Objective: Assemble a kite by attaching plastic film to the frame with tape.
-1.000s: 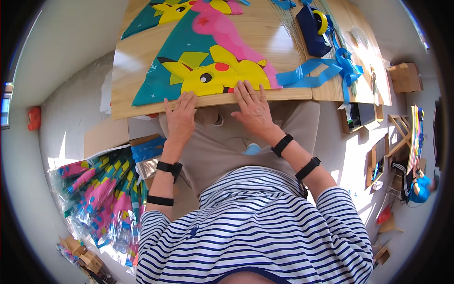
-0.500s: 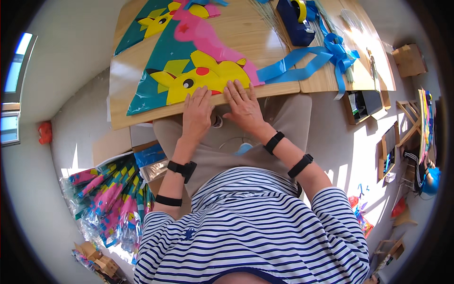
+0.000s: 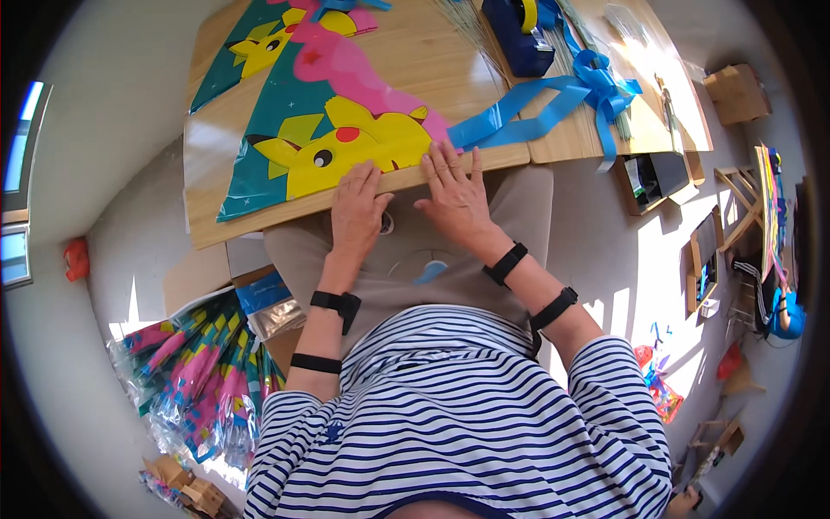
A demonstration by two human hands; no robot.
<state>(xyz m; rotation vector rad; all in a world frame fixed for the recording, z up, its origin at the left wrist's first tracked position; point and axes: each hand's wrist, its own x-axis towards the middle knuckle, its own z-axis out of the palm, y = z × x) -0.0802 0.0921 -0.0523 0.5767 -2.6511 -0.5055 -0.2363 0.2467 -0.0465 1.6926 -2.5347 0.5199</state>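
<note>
A thin triangular kite sheet (image 3: 285, 121) in teal and pink, with a yellow cartoon figure, lies flat along the table's near edge. My left hand (image 3: 358, 212) rests its flat fingers on the sheet's lower edge, near the figure's middle. Farther right, my right hand (image 3: 458, 197) has its fingers spread at the table edge, tips beside the pink end of the sheet. Neither hand grips anything. From that pink end, a blue ribbon tail (image 3: 510, 108) runs right into a loose bundle.
A second kite sheet (image 3: 251, 56) lies at the far left of the table (image 3: 432, 60). A dark blue tape dispenser (image 3: 519, 43) and several thin rods (image 3: 462, 26) sit at the back. Bagged folded kites (image 3: 194, 363) stand at my left, an open box (image 3: 653, 182) at right.
Both hands have slid rightward along the sheet's near edge, the right one further, widening the gap between them. The whole view has shifted, so the table appears farther left.
</note>
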